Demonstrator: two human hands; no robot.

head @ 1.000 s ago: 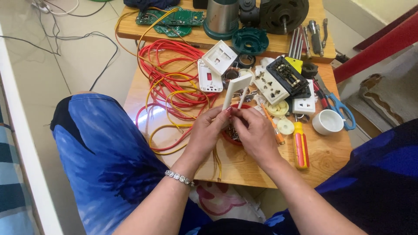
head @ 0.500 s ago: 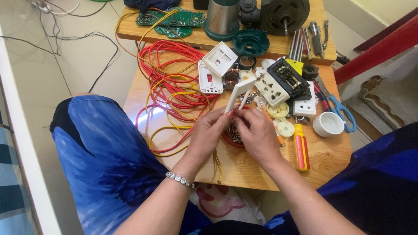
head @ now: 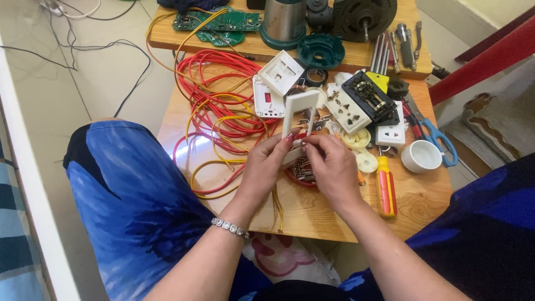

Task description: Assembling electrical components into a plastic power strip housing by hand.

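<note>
The white switch frame (head: 299,114) is pinched upright between the left hand (head: 266,167) and right hand (head: 332,167); it could be snapped if twisted.

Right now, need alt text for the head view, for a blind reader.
Both hands, left hand and right hand, hold a white rectangular plastic switch frame upright over a small wooden table. Coiled red and yellow wires lie to the left; a white ceramic cup and a red-and-yellow-handled screwdriver to the right.
</note>
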